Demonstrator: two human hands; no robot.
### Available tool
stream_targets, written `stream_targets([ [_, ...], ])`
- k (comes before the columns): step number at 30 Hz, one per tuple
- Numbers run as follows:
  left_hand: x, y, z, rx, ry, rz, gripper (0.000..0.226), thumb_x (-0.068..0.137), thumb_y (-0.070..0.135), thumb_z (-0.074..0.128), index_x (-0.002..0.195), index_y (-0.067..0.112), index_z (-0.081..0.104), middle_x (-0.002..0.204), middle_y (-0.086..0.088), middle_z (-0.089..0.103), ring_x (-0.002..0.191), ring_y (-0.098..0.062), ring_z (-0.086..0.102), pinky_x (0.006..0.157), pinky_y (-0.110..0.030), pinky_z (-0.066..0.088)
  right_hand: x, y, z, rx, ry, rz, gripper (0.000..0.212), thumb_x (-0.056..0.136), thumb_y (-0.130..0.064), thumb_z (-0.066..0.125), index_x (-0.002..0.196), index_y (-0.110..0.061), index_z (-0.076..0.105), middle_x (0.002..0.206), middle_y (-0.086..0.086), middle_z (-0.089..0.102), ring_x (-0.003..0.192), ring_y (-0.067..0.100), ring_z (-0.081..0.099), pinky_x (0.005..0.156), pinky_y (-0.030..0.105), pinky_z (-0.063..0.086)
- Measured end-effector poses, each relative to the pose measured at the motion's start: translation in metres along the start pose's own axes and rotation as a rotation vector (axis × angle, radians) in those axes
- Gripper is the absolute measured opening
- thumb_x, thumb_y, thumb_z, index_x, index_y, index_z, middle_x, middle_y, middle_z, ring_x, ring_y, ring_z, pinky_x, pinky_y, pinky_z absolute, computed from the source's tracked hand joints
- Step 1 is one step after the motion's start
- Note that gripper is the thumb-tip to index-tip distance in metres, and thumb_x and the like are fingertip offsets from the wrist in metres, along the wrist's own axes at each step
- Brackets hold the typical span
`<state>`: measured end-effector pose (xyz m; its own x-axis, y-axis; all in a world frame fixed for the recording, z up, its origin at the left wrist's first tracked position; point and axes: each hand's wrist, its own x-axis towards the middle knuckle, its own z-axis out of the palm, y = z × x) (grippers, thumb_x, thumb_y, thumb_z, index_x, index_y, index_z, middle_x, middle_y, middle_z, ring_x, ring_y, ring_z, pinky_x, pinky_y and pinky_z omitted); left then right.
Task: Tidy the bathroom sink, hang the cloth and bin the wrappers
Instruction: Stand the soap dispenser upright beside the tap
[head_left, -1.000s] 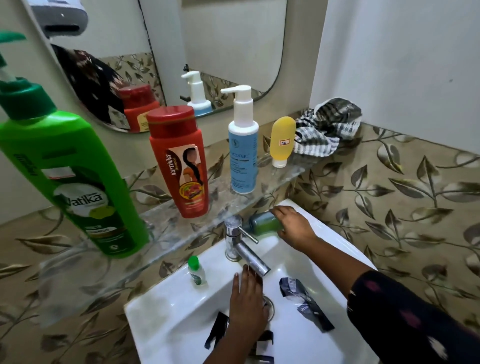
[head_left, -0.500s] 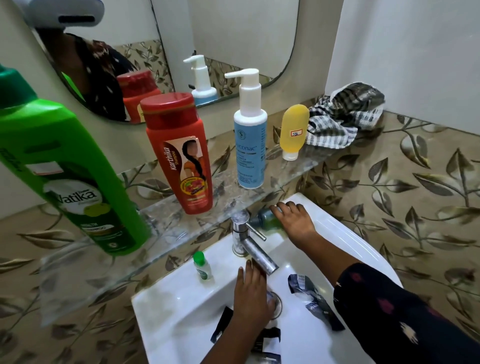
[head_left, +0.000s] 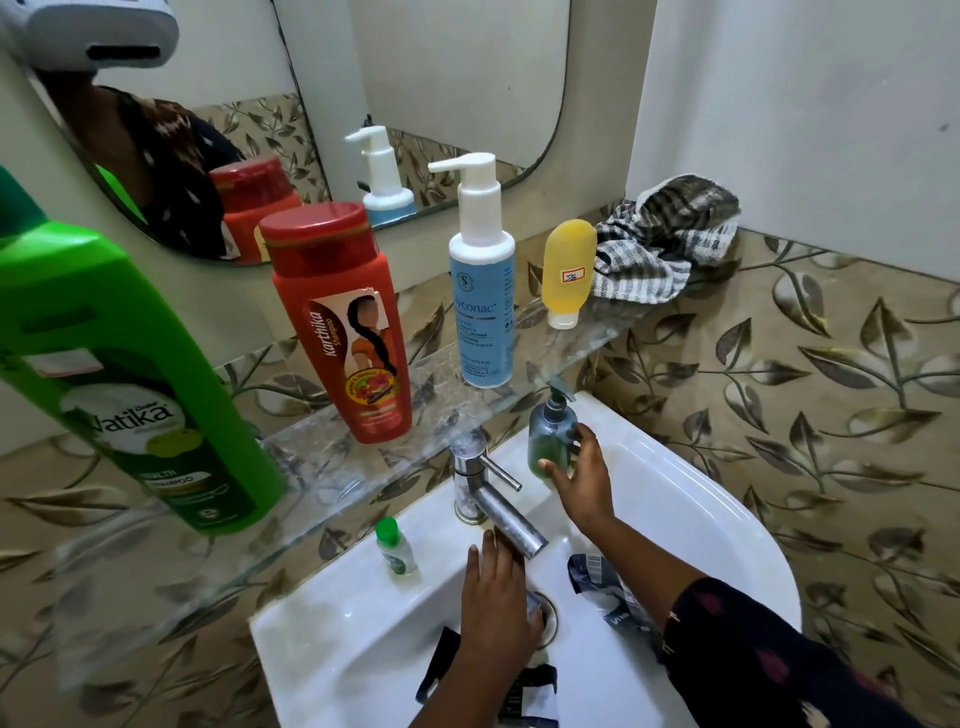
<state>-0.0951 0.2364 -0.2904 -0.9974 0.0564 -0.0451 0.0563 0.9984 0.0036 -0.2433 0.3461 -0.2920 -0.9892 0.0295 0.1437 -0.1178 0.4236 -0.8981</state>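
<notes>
A small dark green pump bottle (head_left: 550, 441) stands upright on the back rim of the white sink (head_left: 727, 525), under the glass shelf. My right hand (head_left: 579, 478) grips it from the right. My left hand (head_left: 496, 603) lies palm down in the basin over the drain, fingers spread, below the chrome tap (head_left: 498, 499). A dark crumpled wrapper (head_left: 597, 582) lies in the basin beside my right forearm. Black wrappers (head_left: 441, 665) lie at the basin's near side, partly under my left wrist. The checked cloth (head_left: 665, 234) sits bunched at the shelf's right end.
The glass shelf (head_left: 363, 457) carries a big green shampoo bottle (head_left: 119, 374), a red shampoo bottle (head_left: 343, 322), a blue pump bottle (head_left: 480, 291) and a yellow tube (head_left: 566, 270). A tiny green-capped bottle (head_left: 395, 545) stands on the sink rim left of the tap. A mirror hangs behind.
My right hand has tipped the green pump bottle from lying on the rim to standing upright. My left hand has stayed over the drain. The view has shifted closer.
</notes>
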Motion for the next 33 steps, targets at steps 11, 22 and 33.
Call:
stream_targets([
  [11,0.003,-0.006,0.01,0.056,-0.135,0.052,0.086,0.084,0.048,0.049,0.146,0.001,0.011,0.157,-0.02,0.009,0.144,-0.037,0.002,0.117,-0.05,0.0,0.005,0.002,-0.001,-0.054,-0.096,0.075,0.078,0.08,-0.005,0.069,0.143,-0.003,0.021,0.146,0.018,0.04,0.131,0.033,0.043,0.105,0.035,0.039],
  [22,-0.009,-0.005,0.008,-0.018,0.081,0.083,0.084,0.019,0.051,0.082,0.09,0.006,0.076,0.095,-0.014,0.075,0.091,-0.029,0.071,0.113,-0.039,-0.002,0.047,-0.104,-0.103,-0.051,0.596,-0.469,0.061,0.078,0.011,0.051,0.134,-0.01,0.042,0.141,0.019,0.033,0.107,0.028,0.054,0.076,0.03,0.054],
  [33,-0.035,0.033,0.005,-0.041,0.134,0.337,0.05,0.095,0.033,0.019,0.093,0.024,0.069,0.097,0.003,0.076,0.09,-0.01,0.071,0.116,-0.038,0.004,0.09,-0.125,-0.155,-0.811,0.14,-0.445,0.029,0.083,-0.005,0.056,0.113,-0.01,0.056,0.114,0.014,0.06,0.105,0.033,0.053,0.075,0.039,0.048],
])
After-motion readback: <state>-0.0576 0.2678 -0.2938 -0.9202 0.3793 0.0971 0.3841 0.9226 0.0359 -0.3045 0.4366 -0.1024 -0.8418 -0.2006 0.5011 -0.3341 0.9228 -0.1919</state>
